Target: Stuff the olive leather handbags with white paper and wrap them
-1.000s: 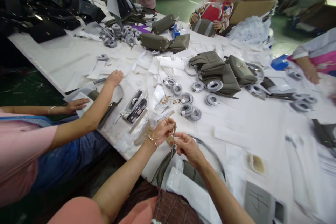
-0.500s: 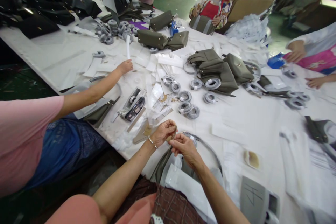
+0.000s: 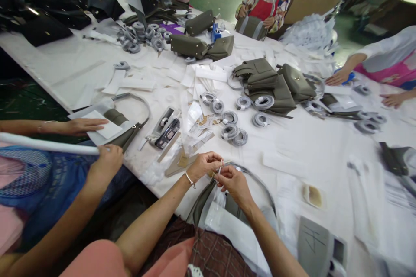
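Observation:
In front of me at the table edge lies an olive-green handbag (image 3: 200, 205), with white paper (image 3: 232, 231) over it. Its grey-wrapped strap (image 3: 264, 188) curves out to the right. Just above the bag, my left hand (image 3: 205, 167) pinches the upper part of a thin white strip (image 3: 220, 167). My right hand (image 3: 232, 182) is closed at the lower part of the strip, thumb and forefinger together. The fingers partly hide where the strip meets the bag.
Left, a co-worker's hand (image 3: 108, 162) grips a white roll (image 3: 48, 143); another hand (image 3: 79, 126) rests on white sheets. Grey coils (image 3: 239, 137), a tape dispenser (image 3: 167, 133) and white loops (image 3: 209, 122) lie ahead. Olive bags (image 3: 269, 91) lie beyond; a grey dispenser (image 3: 312, 242) stands right.
A white strip now shows between my fingertips, where an olive piece showed before. The co-worker on the left has drawn the white roll back leftward. The right-hand co-worker's hand has moved left.

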`<state>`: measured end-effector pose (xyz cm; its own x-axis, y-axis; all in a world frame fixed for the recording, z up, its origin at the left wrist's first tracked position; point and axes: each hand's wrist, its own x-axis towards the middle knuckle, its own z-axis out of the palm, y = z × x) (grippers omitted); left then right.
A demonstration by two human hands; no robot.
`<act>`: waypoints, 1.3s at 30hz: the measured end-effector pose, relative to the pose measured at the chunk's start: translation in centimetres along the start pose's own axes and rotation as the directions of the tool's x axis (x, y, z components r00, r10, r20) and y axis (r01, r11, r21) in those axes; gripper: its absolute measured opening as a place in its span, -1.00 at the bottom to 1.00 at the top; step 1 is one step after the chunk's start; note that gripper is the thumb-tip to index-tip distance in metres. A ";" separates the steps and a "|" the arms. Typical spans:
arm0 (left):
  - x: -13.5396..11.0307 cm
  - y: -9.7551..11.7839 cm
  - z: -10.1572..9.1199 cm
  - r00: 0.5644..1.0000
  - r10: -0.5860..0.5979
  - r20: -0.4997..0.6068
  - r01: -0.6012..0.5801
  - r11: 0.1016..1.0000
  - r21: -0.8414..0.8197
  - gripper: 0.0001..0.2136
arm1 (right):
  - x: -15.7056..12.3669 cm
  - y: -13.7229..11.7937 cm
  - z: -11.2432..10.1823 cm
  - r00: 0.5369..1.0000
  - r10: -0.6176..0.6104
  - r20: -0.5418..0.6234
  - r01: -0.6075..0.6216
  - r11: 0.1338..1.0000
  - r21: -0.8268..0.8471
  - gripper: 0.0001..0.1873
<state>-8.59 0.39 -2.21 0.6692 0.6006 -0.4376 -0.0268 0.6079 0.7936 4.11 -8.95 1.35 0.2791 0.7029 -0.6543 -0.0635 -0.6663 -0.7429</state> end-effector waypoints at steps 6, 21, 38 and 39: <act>0.2 -1.4 -0.5 0.998 -0.062 -0.005 0.060 0.981 -0.183 -0.61 | -0.2 0.1 -0.5 0.997 0.055 0.052 -0.062 0.986 0.153 -0.51; 1.2 -0.9 -3.8 0.882 0.061 -0.467 -0.112 0.990 -0.082 -0.63 | 2.4 -2.4 -1.2 0.993 0.033 -0.109 0.012 0.922 0.388 -0.40; 1.1 -6.2 2.2 0.893 -0.038 -0.449 0.060 0.998 0.036 -0.75 | -2.2 5.6 -2.4 0.646 -0.727 0.234 0.679 0.406 -0.611 -0.55; 1.1 -6.7 3.0 0.904 -0.031 -0.427 0.069 0.995 0.074 -0.78 | -2.5 6.0 -2.8 0.628 -0.747 0.219 0.684 0.396 -0.612 -0.62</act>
<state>-5.42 -4.60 -6.72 0.2885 0.7456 -0.6008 0.0748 0.6080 0.7904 5.74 -15.38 -1.04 0.0132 0.9935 0.1130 0.7527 0.0645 -0.6552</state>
